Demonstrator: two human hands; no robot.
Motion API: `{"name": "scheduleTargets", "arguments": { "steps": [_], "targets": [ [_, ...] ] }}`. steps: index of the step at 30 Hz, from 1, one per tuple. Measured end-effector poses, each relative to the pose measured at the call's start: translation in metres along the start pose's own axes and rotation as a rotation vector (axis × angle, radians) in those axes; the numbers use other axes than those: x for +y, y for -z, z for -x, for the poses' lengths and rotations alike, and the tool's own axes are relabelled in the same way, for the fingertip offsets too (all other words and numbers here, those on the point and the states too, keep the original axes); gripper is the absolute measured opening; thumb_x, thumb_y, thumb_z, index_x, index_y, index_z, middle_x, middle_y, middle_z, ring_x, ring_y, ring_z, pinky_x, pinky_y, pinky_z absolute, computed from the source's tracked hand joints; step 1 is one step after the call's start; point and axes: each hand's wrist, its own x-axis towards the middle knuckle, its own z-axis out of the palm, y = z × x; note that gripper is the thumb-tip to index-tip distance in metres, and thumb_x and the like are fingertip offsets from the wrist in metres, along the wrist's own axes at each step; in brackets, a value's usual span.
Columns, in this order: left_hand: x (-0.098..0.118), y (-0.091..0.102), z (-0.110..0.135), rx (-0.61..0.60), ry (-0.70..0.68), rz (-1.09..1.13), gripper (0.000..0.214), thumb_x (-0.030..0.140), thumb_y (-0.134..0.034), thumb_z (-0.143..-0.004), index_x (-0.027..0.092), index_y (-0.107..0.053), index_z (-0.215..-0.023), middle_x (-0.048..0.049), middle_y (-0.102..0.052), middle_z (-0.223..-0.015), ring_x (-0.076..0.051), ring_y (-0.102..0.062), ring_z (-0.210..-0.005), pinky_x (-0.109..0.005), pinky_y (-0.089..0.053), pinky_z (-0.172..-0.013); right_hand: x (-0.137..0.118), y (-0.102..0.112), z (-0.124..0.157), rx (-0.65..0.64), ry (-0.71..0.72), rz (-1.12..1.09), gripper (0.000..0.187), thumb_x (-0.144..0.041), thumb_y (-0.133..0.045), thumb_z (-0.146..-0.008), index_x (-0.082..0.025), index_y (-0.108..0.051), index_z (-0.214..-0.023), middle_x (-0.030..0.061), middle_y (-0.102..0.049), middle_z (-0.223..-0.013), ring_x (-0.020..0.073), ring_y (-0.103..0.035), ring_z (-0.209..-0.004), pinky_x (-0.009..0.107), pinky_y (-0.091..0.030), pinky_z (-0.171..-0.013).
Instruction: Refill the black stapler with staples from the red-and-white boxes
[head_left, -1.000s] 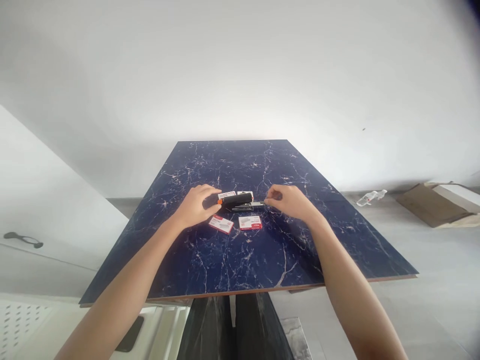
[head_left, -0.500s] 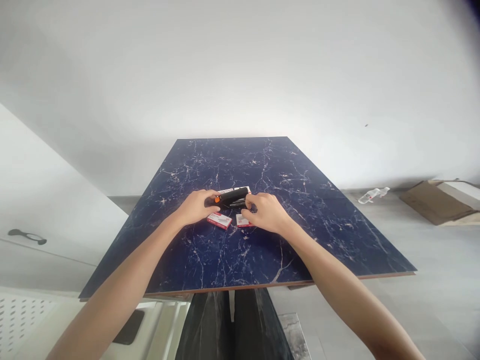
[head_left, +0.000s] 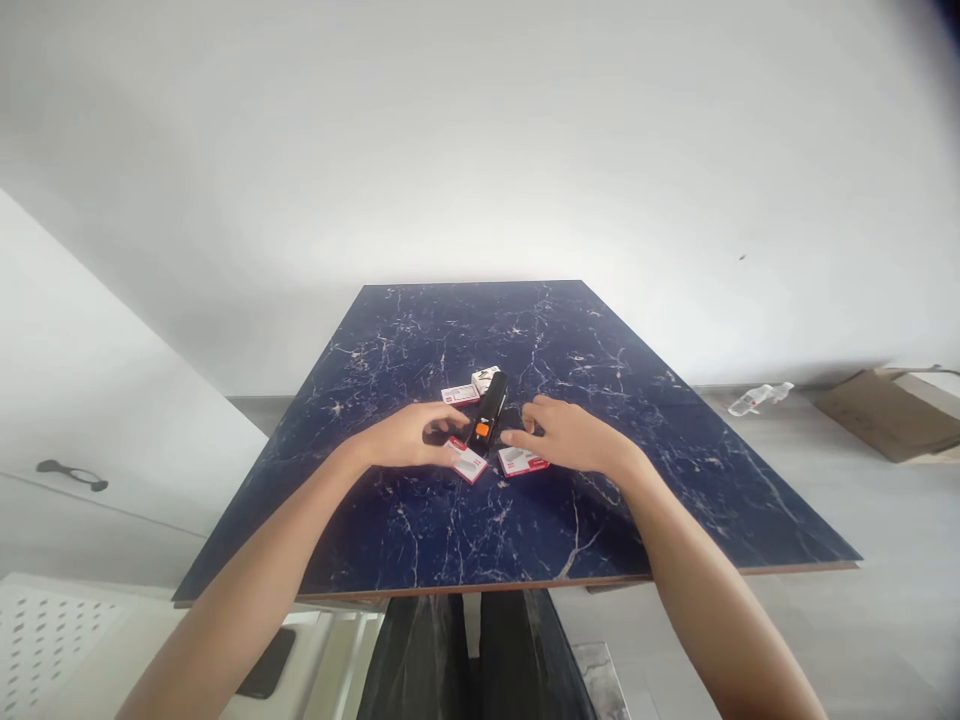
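Note:
A black stapler [head_left: 492, 402] with an orange part at its near end lies on the blue marbled table [head_left: 480, 530], angled away from me. My left hand [head_left: 412, 434] is just left of it, fingers apart, the thumb at a small red-and-white staple box [head_left: 467, 461]. To the right, my right hand [head_left: 568, 430] is open with fingers slightly curled, above another red-and-white box [head_left: 520, 460]. Beyond the stapler are a third flat box [head_left: 460, 395] and a small white box [head_left: 484, 378], partly covered by it.
A white wall [head_left: 480, 140] rises behind the table. On the floor to the right are a clear plastic bottle [head_left: 757, 399] and an open cardboard box [head_left: 885, 412]. A white cabinet with a dark handle [head_left: 73, 475] stands at the left.
The stapler has turned from lying crosswise to pointing away from me. Both hands have let go of it and drawn apart, uncovering more of the boxes. The view has shifted slightly.

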Motion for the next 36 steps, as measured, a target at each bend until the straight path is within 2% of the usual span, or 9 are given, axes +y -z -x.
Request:
{"name": "scheduleTargets", "arguments": {
  "steps": [3,6,8,11,16,19,25,33,36],
  "targets": [
    [-0.003,0.009,0.008,-0.122,-0.033,0.006,0.046,0.033,-0.079,-0.076,0.033,-0.071,-0.121,-0.005,-0.07,-0.124,-0.026,-0.067,-0.107,-0.034,-0.053,-0.083,0.001,0.0,0.003,-0.156,0.082,-0.021,0.046,-0.066,-0.072,-0.077,-0.024,-0.063,-0.093,0.0077,-0.066,-0.104,0.024,-0.063,-0.079,0.031,-0.038,-0.061],
    [-0.007,0.017,0.009,-0.118,0.017,0.029,0.038,0.032,-0.077,-0.077,0.031,-0.073,-0.115,-0.0038,-0.073,-0.112,-0.023,-0.069,-0.091,-0.031,-0.052,-0.073,0.002,-0.002,0.0,-0.184,0.148,-0.034,0.038,-0.048,-0.08,-0.071,-0.025,-0.062,-0.096,0.006,-0.068,-0.107,0.0257,-0.064,-0.086,0.031,-0.039,-0.063],
    [-0.011,0.019,0.004,0.009,0.082,0.069,0.039,0.041,-0.074,-0.082,0.029,-0.071,-0.119,-0.0043,-0.073,-0.109,-0.022,-0.069,-0.087,-0.031,-0.052,-0.072,0.003,-0.003,-0.002,-0.175,0.147,-0.043,0.035,-0.045,-0.079,-0.072,-0.025,-0.063,-0.096,0.0057,-0.069,-0.105,0.0263,-0.064,-0.088,0.031,-0.039,-0.064],
    [-0.019,0.012,-0.009,0.32,0.168,0.103,0.037,0.047,-0.063,-0.091,0.024,-0.069,-0.118,-0.006,-0.073,-0.109,-0.022,-0.068,-0.09,-0.034,-0.053,-0.077,0.005,-0.003,-0.005,-0.168,0.124,-0.055,0.036,-0.048,-0.079,-0.072,-0.025,-0.063,-0.095,0.0055,-0.07,-0.103,0.0256,-0.064,-0.085,0.031,-0.037,-0.061],
    [-0.025,-0.011,-0.026,0.577,0.12,0.076,0.029,0.043,-0.061,-0.093,0.019,-0.069,-0.109,-0.0074,-0.071,-0.108,-0.02,-0.067,-0.089,-0.033,-0.054,-0.08,0.007,-0.005,-0.008,-0.153,0.117,-0.075,0.037,-0.05,-0.078,-0.072,-0.024,-0.062,-0.093,0.0054,-0.071,-0.101,0.0243,-0.064,-0.081,0.031,-0.037,-0.059],
    [-0.026,-0.016,-0.028,0.716,0.065,-0.001,0.023,0.033,-0.057,-0.096,0.02,-0.068,-0.111,-0.008,-0.071,-0.114,-0.021,-0.067,-0.104,-0.038,-0.053,-0.095,0.008,-0.005,-0.009,-0.166,0.105,-0.076,0.039,-0.053,-0.077,-0.072,-0.025,-0.062,-0.093,0.0061,-0.071,-0.102,0.0247,-0.064,-0.081,0.031,-0.037,-0.058],
    [-0.04,-0.02,-0.03,0.431,0.063,-0.145,0.028,0.029,-0.06,-0.092,0.022,-0.068,-0.117,-0.0099,-0.059,-0.144,-0.029,-0.053,-0.134,-0.05,-0.042,-0.112,0.006,-0.004,-0.007,-0.16,0.105,-0.085,0.037,-0.052,-0.077,-0.072,-0.024,-0.062,-0.093,0.0069,-0.071,-0.102,0.0257,-0.064,-0.082,0.032,-0.038,-0.06],
    [-0.03,-0.022,-0.025,0.338,0.115,-0.224,0.039,0.032,-0.062,-0.09,0.021,-0.066,-0.128,-0.01,-0.069,-0.111,-0.026,-0.066,-0.095,-0.039,-0.053,-0.084,0.012,-0.005,-0.011,-0.102,0.151,-0.066,0.034,-0.044,-0.079,-0.073,-0.024,-0.062,-0.093,0.0044,-0.068,-0.1,0.0235,-0.062,-0.084,0.03,-0.039,-0.064],
    [-0.019,-0.018,-0.014,0.247,0.083,-0.117,0.041,0.04,-0.065,-0.089,0.024,-0.066,-0.127,-0.0102,-0.065,-0.119,-0.022,-0.067,-0.087,-0.035,-0.055,-0.075,0.014,-0.002,-0.01,-0.038,0.186,-0.072,0.028,-0.037,-0.077,-0.075,-0.023,-0.063,-0.095,0.0051,-0.065,-0.106,0.0224,-0.062,-0.09,0.03,-0.042,-0.071]
  ]
}}
